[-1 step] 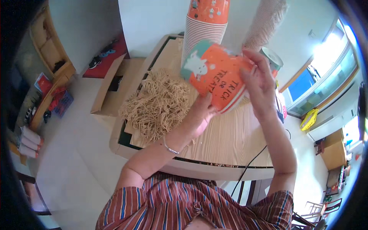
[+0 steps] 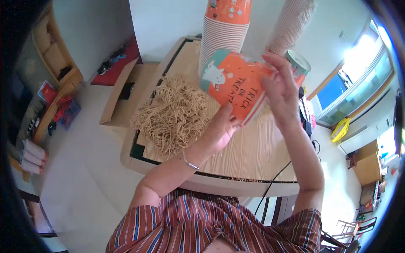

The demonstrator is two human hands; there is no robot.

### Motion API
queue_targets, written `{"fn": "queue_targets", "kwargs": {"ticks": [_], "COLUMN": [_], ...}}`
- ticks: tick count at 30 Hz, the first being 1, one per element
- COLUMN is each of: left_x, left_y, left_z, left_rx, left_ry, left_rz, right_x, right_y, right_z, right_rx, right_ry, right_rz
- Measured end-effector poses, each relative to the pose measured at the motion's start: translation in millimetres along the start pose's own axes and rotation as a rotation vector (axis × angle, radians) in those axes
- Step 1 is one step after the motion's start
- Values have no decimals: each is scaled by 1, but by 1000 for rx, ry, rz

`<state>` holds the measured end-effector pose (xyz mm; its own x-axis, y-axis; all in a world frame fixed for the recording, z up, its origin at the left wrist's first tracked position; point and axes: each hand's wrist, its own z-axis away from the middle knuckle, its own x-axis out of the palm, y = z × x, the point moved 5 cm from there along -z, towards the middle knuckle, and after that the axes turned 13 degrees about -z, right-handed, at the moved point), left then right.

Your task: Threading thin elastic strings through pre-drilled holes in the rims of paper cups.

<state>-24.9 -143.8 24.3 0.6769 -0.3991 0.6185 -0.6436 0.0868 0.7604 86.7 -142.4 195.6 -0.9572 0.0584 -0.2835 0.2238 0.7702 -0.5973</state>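
Right now your left hand (image 2: 221, 128) has the orange cup (image 2: 238, 82) pinched at its six o'clock edge, thumb laid over the printed face and the other fingers curled beneath. Your right hand (image 2: 282, 96) is half closed around its three o'clock side, thumb against the cup and forefinger arched above; what the remaining fingers touch there is hidden. You have the cup tilted over the wood-grained table (image 2: 253, 154), its green panel and white ghost toward ten o'clock and its white-banded edge toward four. Just beyond it, near twelve o'clock, rises a tall cup stack (image 2: 224, 44), and at one o'clock stands a wrapped column (image 2: 291, 31). A green-sided container (image 2: 298, 62) sits at two o'clock, partly behind your right hand. A loose heap of tan cord (image 2: 173, 116) lies at eight o'clock, near your left forearm, with an open cardboard box (image 2: 110, 99) at nine, past the table's edge.
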Motion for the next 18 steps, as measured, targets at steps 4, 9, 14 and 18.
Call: {"fn": "queue_targets", "kwargs": {"ticks": [4,9,14,18], "left_x": [-17,-27,-14,-26], "left_y": [-47,-77,-81,-90], "left_z": [2,-5,-8,-11], "left_rx": [-118,-259,-264,-260], "left_ry": [63,54,48,-6], "left_rz": [7,237,275,220], "right_x": [28,48,62,71], "right_y": [17,41,59,69], "right_z": [21,42,56,53], "right_rx": [15,4,70,4], "right_ry": [-155,-368,-426,-476], "right_rz": [88,172,250,229]}}
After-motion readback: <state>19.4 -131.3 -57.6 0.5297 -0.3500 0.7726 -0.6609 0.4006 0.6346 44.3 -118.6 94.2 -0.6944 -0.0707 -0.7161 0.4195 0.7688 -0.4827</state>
